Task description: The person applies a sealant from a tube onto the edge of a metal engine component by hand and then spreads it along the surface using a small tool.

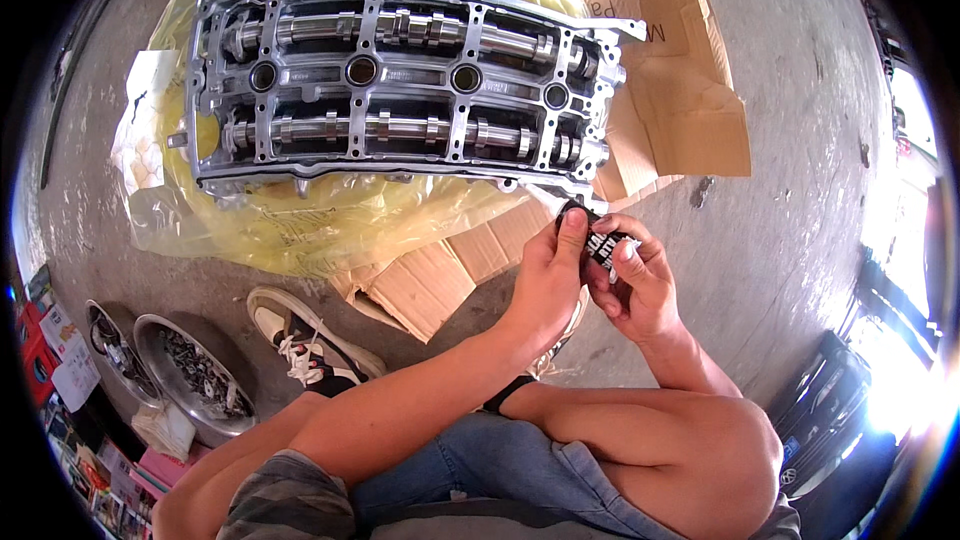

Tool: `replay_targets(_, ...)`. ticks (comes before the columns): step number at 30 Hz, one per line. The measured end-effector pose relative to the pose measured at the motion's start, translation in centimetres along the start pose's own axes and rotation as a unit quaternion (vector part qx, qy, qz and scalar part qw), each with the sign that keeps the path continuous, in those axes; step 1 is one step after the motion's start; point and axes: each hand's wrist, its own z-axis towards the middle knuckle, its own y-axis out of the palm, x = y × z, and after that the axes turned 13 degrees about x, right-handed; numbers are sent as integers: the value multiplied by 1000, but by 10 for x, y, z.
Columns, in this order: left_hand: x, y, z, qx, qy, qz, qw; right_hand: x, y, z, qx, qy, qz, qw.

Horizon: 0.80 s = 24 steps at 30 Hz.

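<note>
A black tube [606, 250] with white print and a white tapered nozzle [546, 201] is held between both my hands, in front of my knees. My left hand [551, 275] is closed round its nozzle end, thumb on top. The crumpled tail end is pinched by the fingers of my right hand [640, 285]. The nozzle points up and left, its tip close to the near right edge of a grey metal camshaft housing [410, 74]; whether it touches, I cannot tell. Two shiny camshafts [400, 127] lie lengthwise in the housing.
Under the housing are a yellow plastic bag [300, 240] and flattened cardboard [690, 130]. At the lower left stand metal bowls [150, 330] holding small metal parts, beside boxes. A dark case [830, 410] is at the right. My shoe [310, 335] rests on the concrete floor.
</note>
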Motion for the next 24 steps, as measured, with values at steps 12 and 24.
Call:
replay_targets(12,-4,1,3,-26,-7,9,1000,0,-3,-2,11,-7,6,1000)
replay_targets(24,-7,7,4,-10,-16,28,999,0,-6,-5,24,-22,-1,999)
